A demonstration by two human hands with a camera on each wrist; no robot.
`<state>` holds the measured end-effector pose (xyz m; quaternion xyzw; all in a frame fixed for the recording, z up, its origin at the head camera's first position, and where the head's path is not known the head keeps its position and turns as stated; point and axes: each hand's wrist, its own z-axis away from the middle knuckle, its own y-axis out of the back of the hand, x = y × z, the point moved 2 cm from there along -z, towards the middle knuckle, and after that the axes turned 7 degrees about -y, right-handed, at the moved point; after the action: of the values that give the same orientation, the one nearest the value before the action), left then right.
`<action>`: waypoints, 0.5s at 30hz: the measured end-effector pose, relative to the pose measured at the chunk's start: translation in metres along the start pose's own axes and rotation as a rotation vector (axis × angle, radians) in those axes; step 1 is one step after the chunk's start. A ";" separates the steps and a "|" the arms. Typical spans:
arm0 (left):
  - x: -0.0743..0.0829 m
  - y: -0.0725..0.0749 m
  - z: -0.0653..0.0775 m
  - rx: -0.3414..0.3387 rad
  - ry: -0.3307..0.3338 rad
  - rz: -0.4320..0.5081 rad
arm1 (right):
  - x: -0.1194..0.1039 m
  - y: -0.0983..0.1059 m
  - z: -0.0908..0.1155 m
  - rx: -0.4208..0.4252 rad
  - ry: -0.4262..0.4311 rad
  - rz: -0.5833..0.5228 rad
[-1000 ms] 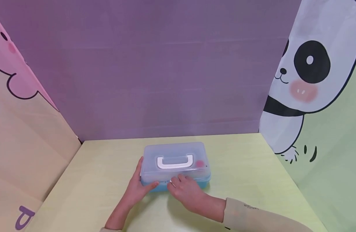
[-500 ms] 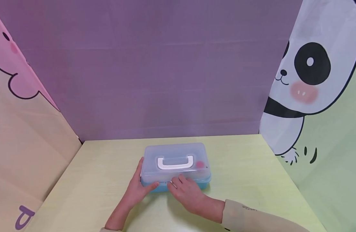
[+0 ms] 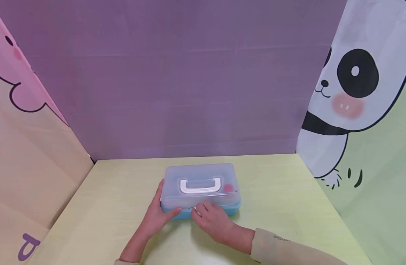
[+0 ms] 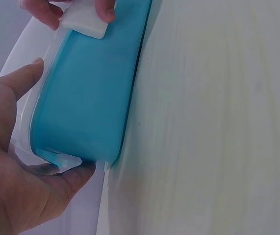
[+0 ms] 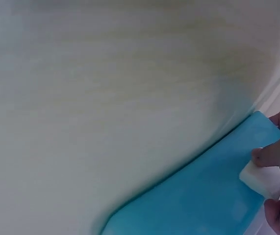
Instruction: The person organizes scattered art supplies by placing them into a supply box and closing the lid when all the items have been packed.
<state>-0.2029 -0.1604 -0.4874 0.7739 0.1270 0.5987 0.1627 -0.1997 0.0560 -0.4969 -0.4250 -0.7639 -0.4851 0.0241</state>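
A plastic storage box [image 3: 203, 171] with a clear frosted lid and a blue base [image 4: 88, 93] stands on the table, its lid down. A white carry handle [image 3: 200, 190] lies on the lid, left of a pink round spot. My left hand [image 3: 155, 218] grips the box's left end, thumb at the front lid edge and fingers round the side. At the middle of the front, my right hand [image 3: 213, 222] pinches the white latch [image 5: 261, 178] between thumb and fingers. The latch [image 4: 87, 20] lies over the upper part of the blue front wall.
The pale yellow table [image 3: 123, 187] extends around the box. Behind it rises a purple wall [image 3: 189, 81]. A panel with a panda [image 3: 355, 110] borders the right side, and a beige and pink panel [image 3: 34, 158] the left.
Both hands keep their places on the box and latch, apart from a very slight shift of the right hand and forearm. The head view has shifted slightly.
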 end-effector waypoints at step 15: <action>-0.029 -0.004 -0.007 0.011 -0.064 0.003 | 0.001 -0.003 -0.001 0.039 0.012 0.023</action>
<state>-0.2167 -0.1676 -0.5131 0.7937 0.1240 0.5733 0.1614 -0.2032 0.0551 -0.4982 -0.4301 -0.7683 -0.4722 0.0425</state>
